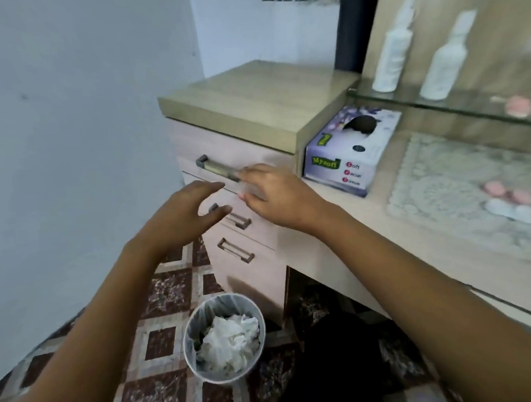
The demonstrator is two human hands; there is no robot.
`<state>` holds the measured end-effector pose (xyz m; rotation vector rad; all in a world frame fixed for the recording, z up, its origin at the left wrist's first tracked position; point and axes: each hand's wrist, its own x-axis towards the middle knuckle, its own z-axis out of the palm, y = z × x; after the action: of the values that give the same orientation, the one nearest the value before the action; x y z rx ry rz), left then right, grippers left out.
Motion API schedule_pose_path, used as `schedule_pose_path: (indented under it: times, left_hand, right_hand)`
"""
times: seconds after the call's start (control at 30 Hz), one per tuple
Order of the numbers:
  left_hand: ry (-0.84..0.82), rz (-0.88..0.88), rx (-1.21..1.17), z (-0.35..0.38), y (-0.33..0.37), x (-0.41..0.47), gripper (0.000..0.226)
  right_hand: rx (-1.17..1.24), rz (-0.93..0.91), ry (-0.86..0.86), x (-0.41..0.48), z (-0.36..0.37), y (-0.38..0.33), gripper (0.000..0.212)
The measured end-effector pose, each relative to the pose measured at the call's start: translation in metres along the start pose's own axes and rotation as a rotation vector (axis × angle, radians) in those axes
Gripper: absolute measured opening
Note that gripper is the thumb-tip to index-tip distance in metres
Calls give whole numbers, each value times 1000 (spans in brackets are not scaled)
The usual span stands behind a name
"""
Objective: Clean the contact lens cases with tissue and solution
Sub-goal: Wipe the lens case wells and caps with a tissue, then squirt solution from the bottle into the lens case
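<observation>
Neither a tissue nor a bottle is held at this moment. The left hand (187, 211) is seen spread, fingers apart and empty, in front of the drawer unit (253, 282) at the left end of the counter (352, 214). The right hand (276, 197) is placed at the top drawer handle (215, 167), with its fingertips at the handle's right end. Whether the handle is gripped or only touched cannot be told, since the fingers are blurred.

The contact lens cases (506, 200), pink and white, are found on the lace mat (443, 174) at the right of the counter, well apart from both hands. Whether their caps are on cannot be made out. The tissue box (351, 152) is set against the drawer unit, to the right of the right hand, and no sheet is seen standing out of its opening. Two white bottles (391, 47) are kept on the glass shelf (457, 108) at the far right. It is not shown whether either holds the solution.

On the floor, near and to the left, a waste bin (191, 357) is filled with crumpled tissue (232, 339). From this, some wiping is judged to be done already. With the cases left lying on the mat and both hands turned to the drawers, either a late tidying step or the fetching of something more is judged to be in hand. It cannot be decided whether any case is left to be cleaned
</observation>
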<state>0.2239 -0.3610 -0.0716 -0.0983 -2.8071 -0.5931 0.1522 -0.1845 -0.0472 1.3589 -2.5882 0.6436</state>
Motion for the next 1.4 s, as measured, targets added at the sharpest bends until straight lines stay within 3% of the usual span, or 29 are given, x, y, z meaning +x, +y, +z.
schedule_pose_path:
  times: [0.13,0.3,0.57,0.97,1.23,1.4]
  left_hand:
    - [25,124,-72,-3,54,22,62]
    - [38,280,-108,18,119,51,47]
    - [-75,519,-182,70,220,89,54]
    - [-298,569,-190,154,292,133,49]
    - [-291,582,-174,180,293,146,38]
    - [-254,568,-181,190,290,150,31]
  right_hand:
    - [-51,71,100,-32,-45,19,40]
    - [-116,183,175,-85,-90,55,35]
    - [-227,448,219,-179,-141,107,40]
    - [-228,730,235,-265,-158,160,38]
    - [-174,769,360,-265,-129,179,25]
    - [-232,820,331,-258,-116,192,33]
